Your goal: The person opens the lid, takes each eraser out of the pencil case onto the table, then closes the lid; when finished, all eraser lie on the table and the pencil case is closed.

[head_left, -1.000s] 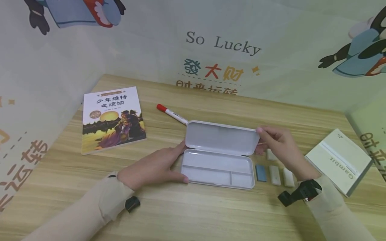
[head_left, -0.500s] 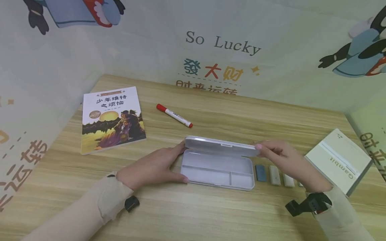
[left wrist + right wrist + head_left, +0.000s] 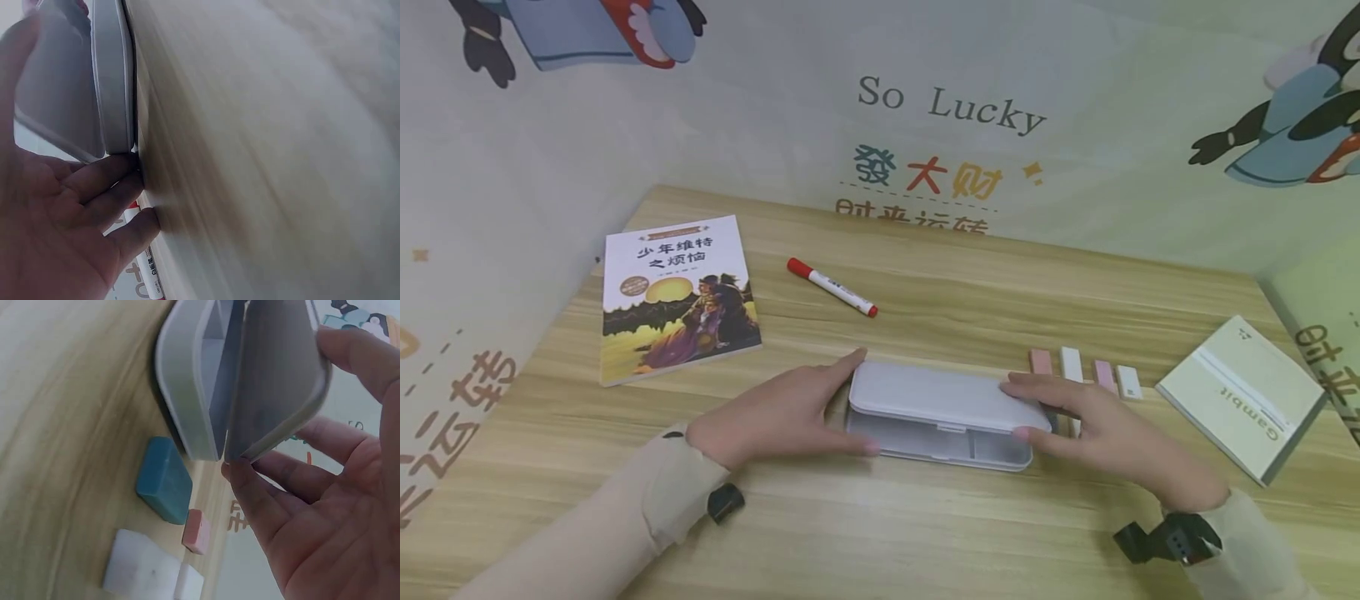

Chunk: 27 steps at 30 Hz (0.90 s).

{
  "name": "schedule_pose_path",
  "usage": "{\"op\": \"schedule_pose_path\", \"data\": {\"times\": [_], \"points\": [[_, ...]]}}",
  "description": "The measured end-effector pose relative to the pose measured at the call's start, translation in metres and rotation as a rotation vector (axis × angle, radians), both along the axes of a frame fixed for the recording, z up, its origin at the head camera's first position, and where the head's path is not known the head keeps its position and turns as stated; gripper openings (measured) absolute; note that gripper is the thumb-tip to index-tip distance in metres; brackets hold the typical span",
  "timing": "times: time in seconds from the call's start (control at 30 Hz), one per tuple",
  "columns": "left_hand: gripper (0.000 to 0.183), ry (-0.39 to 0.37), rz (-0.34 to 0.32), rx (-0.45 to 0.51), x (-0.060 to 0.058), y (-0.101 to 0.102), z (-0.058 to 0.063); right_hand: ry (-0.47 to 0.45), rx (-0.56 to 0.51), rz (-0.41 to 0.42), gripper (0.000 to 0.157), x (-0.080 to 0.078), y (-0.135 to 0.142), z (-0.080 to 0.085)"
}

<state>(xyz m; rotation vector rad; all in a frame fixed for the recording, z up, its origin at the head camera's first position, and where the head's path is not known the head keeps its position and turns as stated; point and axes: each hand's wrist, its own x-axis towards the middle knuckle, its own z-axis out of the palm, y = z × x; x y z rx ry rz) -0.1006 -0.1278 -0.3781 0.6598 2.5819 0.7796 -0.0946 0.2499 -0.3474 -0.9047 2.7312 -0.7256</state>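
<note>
A white pencil case [image 3: 940, 462] lies on the table, its lid [image 3: 925, 387] tilted low over the compartments with a gap along the front. My left hand [image 3: 760, 421] is at the case's left end, thumb near the front edge and fingers at the back corner. In the left wrist view, those fingertips touch the end of the case [image 3: 114, 81], and the thumb stands apart from it. My right hand [image 3: 1112, 433] holds the lid's right end, thumb at its front edge and fingers over the top and back. Beside it, the right wrist view shows a blue eraser [image 3: 164, 481].
A pink eraser [image 3: 1041, 362], a white eraser [image 3: 1071, 364] and others stand right of the case, some partly behind my right hand. A red-capped marker [image 3: 832, 287] lies behind it. A book [image 3: 681, 300] is at left, a white Gambit pack [image 3: 1240, 400] at right.
The lid has swung from upright forward and down over the compartments, with my right hand moving along on it. The marker's near end and the back erasers have come into view. My left hand has stayed nearly still.
</note>
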Motion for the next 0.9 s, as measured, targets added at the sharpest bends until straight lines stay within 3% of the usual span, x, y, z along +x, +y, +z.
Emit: {"op": "schedule_pose_path", "data": {"times": [0.27,0.6,0.9], "points": [[0.108,0.015,-0.012,-0.016,0.000,0.001,0.001,0.050,0.032,-0.001,0.069,0.006,-0.006,-0.009],[0.102,0.037,-0.030,-0.009,0.001,0.003,0.001,0.146,0.048,0.003,0.073,0.015,-0.010,-0.018],[0.097,0.035,-0.028,0.015,0.000,0.005,0.000,0.137,0.075,-0.021,0.075,0.019,-0.012,-0.018]]}}
